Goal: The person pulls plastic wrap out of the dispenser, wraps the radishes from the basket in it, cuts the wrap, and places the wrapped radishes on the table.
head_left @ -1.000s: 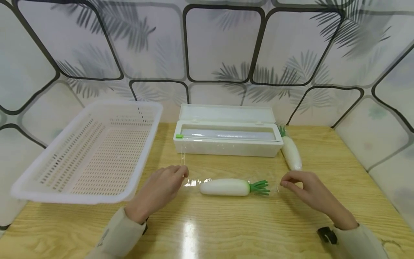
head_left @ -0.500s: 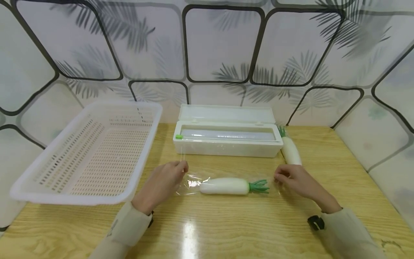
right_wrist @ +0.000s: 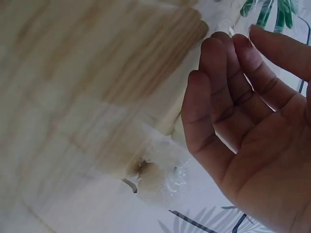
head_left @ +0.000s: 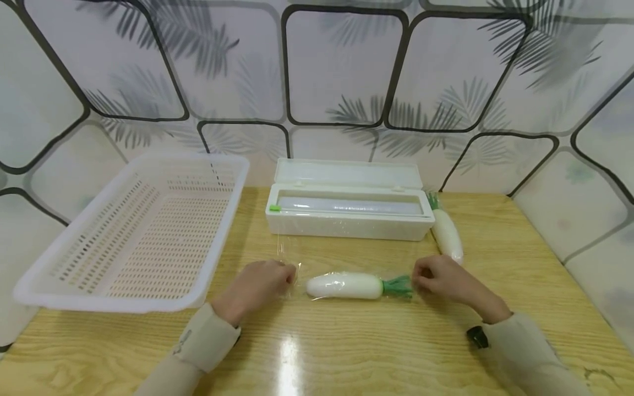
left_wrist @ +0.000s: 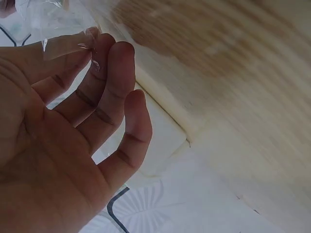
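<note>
A white radish [head_left: 344, 286] with green stalks lies on the wooden table between both hands. Clear cling film [left_wrist: 60, 24] is drawn over it, glossy and wrinkled along its top. My left hand [head_left: 257, 286] pinches the film between thumb and fingertips, just left of the radish's blunt end. Past the stalks on the other side, my right hand [head_left: 446, 281] pinches the film's opposite edge. In the right wrist view the green stalks [right_wrist: 269, 14] show through film beyond the thumb. Behind the radish stands a white cling film box [head_left: 346, 226], lid raised, roll inside.
A green slider [head_left: 274, 208] sits at the left of the box's front bar. Against the box's right end leans a second radish [head_left: 447, 236], shiny with film in the right wrist view. A white perforated basket [head_left: 116, 304] fills the left side, and patterned walls enclose the table.
Both hands have moved inward toward the radish, the left one rightward and the right one leftward. The film now lies over the radish and its stalks. Box, basket and second radish stay put.
</note>
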Demonstrator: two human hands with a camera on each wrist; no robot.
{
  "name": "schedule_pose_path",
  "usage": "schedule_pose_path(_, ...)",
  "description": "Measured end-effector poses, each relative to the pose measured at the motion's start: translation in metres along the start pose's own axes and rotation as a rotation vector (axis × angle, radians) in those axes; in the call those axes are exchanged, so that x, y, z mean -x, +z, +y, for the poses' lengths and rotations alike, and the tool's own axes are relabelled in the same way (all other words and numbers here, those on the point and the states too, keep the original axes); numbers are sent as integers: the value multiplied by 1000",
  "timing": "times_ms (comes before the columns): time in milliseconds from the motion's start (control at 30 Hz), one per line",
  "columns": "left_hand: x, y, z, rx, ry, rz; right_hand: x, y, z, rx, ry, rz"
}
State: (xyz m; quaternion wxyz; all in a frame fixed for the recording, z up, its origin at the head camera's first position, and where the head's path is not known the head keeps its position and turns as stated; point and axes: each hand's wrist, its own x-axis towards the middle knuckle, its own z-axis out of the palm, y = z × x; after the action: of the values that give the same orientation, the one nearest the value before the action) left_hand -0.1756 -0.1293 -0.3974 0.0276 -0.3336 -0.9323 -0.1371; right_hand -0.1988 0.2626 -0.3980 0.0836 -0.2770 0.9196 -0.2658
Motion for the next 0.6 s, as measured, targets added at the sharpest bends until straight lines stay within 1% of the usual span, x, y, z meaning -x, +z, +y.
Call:
schedule_pose_path(133, 1, 0, -1, -3, -11, 11, 3, -4, -3, 15, -25, 26)
schedule_pose_path(300, 5, -3, -3, -28, -49, 34, 9, -11, -1, 12, -16, 32)
schedule_pose_path(400, 8, -6, -4, -35, -81, 25, 12, -14, 0, 16, 31, 7)
schedule_pose_path(467, 9, -9, -4, -22, -112, 18, 14, -16, -1, 25, 66, 2)
schedule_pose_path(533, 10, -12, -4, -28, -130, 37, 17, -18, -5, 67, 107, 33)
schedule_pose_path(600, 11, -14, -3, -44, -131, 88, 20, -19, -11, 119, 122, 96)
